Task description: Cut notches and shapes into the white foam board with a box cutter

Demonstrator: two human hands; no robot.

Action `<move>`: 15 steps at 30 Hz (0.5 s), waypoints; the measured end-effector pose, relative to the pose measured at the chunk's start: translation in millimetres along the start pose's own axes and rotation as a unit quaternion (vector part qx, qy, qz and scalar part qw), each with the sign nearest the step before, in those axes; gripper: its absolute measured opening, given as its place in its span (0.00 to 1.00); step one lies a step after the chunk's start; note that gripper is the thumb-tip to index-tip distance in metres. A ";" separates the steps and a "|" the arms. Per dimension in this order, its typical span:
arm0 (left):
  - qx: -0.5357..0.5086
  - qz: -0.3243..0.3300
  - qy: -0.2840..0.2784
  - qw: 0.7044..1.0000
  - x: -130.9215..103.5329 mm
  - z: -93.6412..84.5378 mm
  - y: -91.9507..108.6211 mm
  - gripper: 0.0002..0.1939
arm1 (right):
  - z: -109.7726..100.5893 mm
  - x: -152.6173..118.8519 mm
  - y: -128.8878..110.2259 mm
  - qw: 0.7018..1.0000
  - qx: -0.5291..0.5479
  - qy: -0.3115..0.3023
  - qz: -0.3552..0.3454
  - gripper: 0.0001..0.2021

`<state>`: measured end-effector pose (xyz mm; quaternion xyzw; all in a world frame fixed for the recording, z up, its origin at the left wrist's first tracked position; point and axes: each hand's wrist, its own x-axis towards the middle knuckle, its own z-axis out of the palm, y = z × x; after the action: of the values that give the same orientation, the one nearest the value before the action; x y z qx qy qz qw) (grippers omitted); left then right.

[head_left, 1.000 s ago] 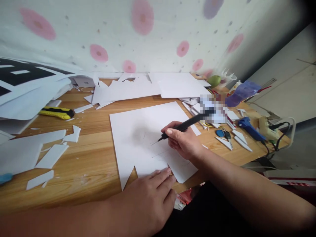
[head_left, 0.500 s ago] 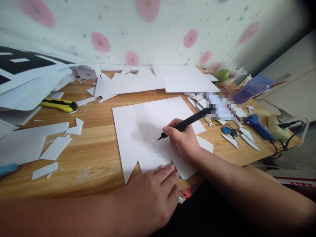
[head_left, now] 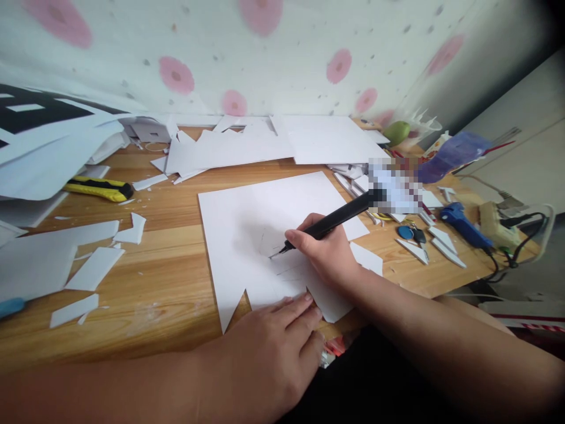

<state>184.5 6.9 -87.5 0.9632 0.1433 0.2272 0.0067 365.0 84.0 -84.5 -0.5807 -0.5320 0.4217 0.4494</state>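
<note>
A white board (head_left: 238, 224) with notches cut in its near edge lies on the wooden table, bearing several thin dark lines near its middle. My right hand (head_left: 324, 247) is closed round a long black pen (head_left: 331, 221), whose tip touches the board at the left end of a short line. The pen's upper end runs into a blurred patch. My left hand (head_left: 282, 335) lies flat on the board's near edge, fingers pointing right and holding nothing.
Left on the table (head_left: 168, 259) are a yellow cutter (head_left: 99, 188), white offcuts (head_left: 96, 268) and a blue handle (head_left: 11, 307). White sheets (head_left: 326, 138) lie along the back. To the right are a blue glue gun (head_left: 465, 227), a blue round tag (head_left: 405, 232) and cables.
The pen tip and my right hand have shifted slightly left along the short line. My left hand stays on the board's near edge. The view has moved a little.
</note>
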 end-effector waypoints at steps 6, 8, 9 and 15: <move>0.037 -0.106 -0.051 0.992 -2.0 -0.5 1.9 0.18 | -2.3 0.4 -4.0 1.000 -0.006 -0.021 0.002 0.20; 0.056 -0.121 -0.074 0.988 -3.5 0.6 3.8 0.19 | -3.4 1.2 -3.6 1.000 0.003 -0.029 0.005 0.20; 0.064 -0.122 -0.080 0.987 -4.1 1.0 4.6 0.20 | -4.0 1.6 -3.1 0.999 0.006 -0.032 0.006 0.19; 0.070 -0.107 -0.077 0.989 -4.0 0.3 4.3 0.19 | -6.9 3.8 1.5 0.999 0.026 -0.046 0.003 0.19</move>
<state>182.4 1.7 -89.2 0.9551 0.2604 0.1393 -0.0249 372.4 87.2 -84.3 -0.5507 -0.5393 0.4629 0.4378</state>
